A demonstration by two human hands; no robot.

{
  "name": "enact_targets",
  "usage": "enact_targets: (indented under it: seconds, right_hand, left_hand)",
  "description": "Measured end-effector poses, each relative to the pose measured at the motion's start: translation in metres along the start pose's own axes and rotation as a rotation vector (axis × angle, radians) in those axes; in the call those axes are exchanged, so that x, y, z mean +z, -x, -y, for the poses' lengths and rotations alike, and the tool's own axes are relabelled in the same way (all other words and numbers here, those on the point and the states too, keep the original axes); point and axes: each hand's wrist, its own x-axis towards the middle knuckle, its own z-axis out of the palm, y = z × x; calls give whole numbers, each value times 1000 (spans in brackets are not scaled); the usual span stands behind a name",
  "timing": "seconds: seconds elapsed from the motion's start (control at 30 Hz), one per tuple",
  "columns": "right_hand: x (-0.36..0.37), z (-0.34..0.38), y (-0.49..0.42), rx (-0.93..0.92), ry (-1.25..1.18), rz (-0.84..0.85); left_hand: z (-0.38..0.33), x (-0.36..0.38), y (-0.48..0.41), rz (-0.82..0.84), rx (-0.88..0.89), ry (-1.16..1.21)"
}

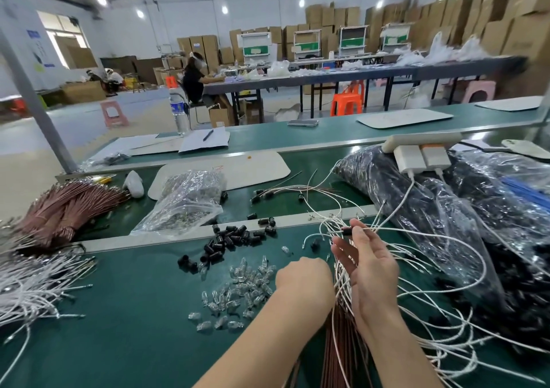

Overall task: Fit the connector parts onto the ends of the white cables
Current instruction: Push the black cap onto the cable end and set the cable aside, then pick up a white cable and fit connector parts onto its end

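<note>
I'm pinching a black connector [346,230] on a white cable [416,232] in my right grip [367,265], aiming to push it straight home. Whether the left grip [303,279] is holding anything, I cannot tell.

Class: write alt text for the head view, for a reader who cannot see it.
A person's right hand pinches a small black cylindrical connector part on a white cable; the left hand grips a bundle of white and brown cables. Loose black caps and clear bulbs lie on the green bench.
</note>
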Motion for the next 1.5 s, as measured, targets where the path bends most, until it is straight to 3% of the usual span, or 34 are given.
enact_targets:
  seconds: [0.27, 0.63, 0.93, 1.1, 1.3, 1.5]
  right_hand:
    - [5, -2, -1, 67, -102, 42]
    - [2, 0, 1, 83, -143, 39]
    - [3, -1, 1, 94, -149, 43]
    - [3, 2, 3, 133, -202, 52]
    - [11, -6, 20, 415, -317, 218]
    - [28, -27, 36, 583, -306, 287]
  left_hand:
    - [15, 4, 2, -39, 36, 98]
    - [5, -3, 9, -30, 46, -158]
    - [16, -1, 17, -54, 118, -90]
    - [56, -24, 18, -280, 118, 447]
    - [127, -25, 44, -607, 225, 1770]
    - [153, 18, 48, -716, 52, 2184]
